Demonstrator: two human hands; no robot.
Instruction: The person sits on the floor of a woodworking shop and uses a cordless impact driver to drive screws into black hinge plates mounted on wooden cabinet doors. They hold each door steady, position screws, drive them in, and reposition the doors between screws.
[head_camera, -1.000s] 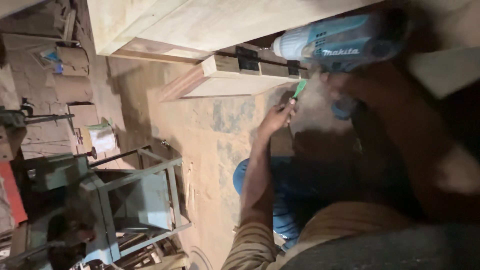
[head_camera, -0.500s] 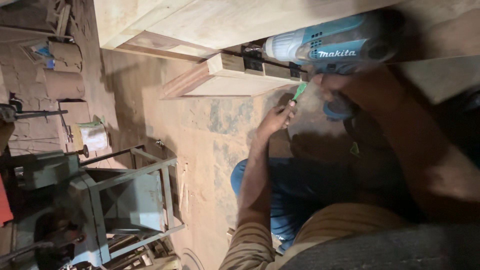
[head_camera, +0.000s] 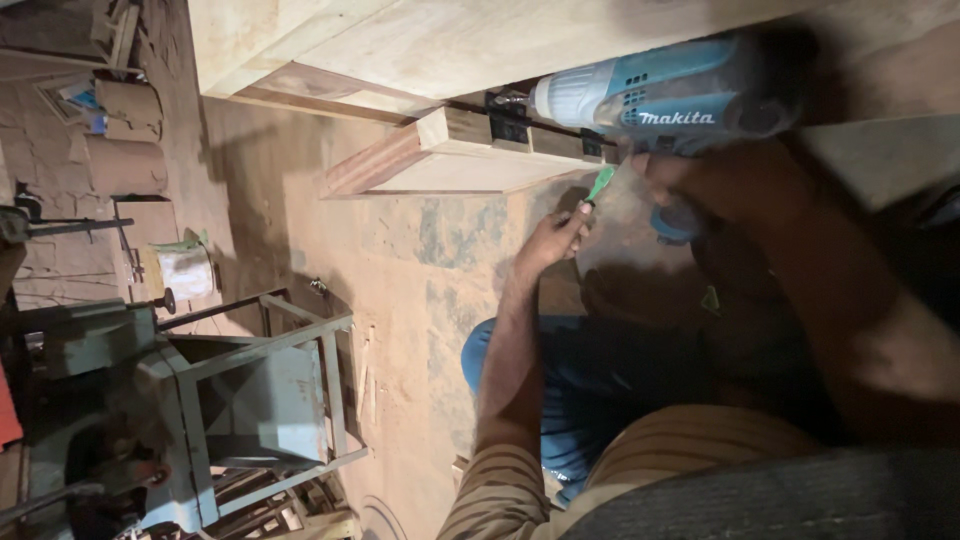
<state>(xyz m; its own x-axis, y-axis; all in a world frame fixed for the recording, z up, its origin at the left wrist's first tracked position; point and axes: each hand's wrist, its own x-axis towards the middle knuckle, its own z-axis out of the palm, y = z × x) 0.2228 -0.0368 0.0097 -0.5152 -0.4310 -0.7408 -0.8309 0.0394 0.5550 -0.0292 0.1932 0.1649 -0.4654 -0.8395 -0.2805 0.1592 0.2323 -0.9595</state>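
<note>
My right hand (head_camera: 715, 185) grips the handle of a teal and white power drill (head_camera: 650, 95). Its bit (head_camera: 510, 100) points at a black metal fitting on a pale wooden block (head_camera: 450, 150), which lies against a large wooden panel (head_camera: 450, 40). My left hand (head_camera: 555, 235), on a striped sleeve, pinches a small green object (head_camera: 600, 183) just under the drill body, beside a clear plastic sheet or bag (head_camera: 625, 215).
Red dusty floor (head_camera: 400, 300) lies beneath. A green metal machine stand (head_camera: 260, 400) is at lower left. A white bucket (head_camera: 185, 270) and cardboard boxes (head_camera: 125, 165) sit at far left. My blue-clad knee (head_camera: 520, 380) is below my left hand.
The view has drifted slightly. The drill's nose has edged a little left along the block. My left hand stays under it with the green object.
</note>
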